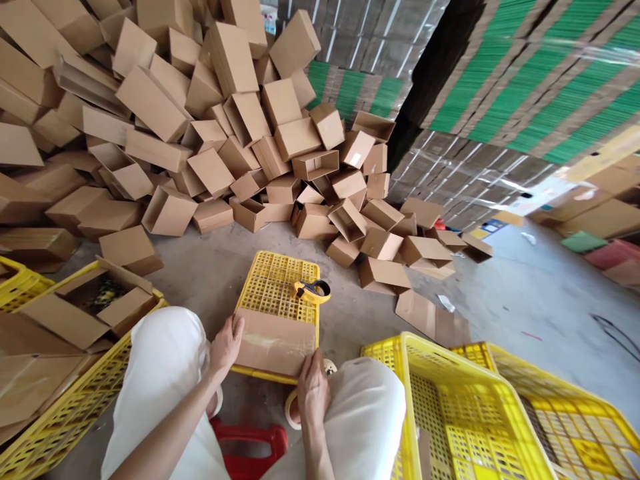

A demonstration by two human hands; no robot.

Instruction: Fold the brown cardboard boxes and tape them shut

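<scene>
A closed cardboard box with a strip of clear tape across its top lies on an upturned yellow plastic crate between my knees. Its left side is held by my left hand, fingers curled along the edge. At the near right corner my right hand grips the same box, with some of its fingers hidden. A yellow and black tape dispenser rests on the crate's far right part, just beyond the box and apart from both hands.
Empty cardboard boxes are heaped ahead. On my left stands a yellow crate with an open box; yellow crates stand on my right. Bundled flat cardboard is stacked behind. A red stool is below me.
</scene>
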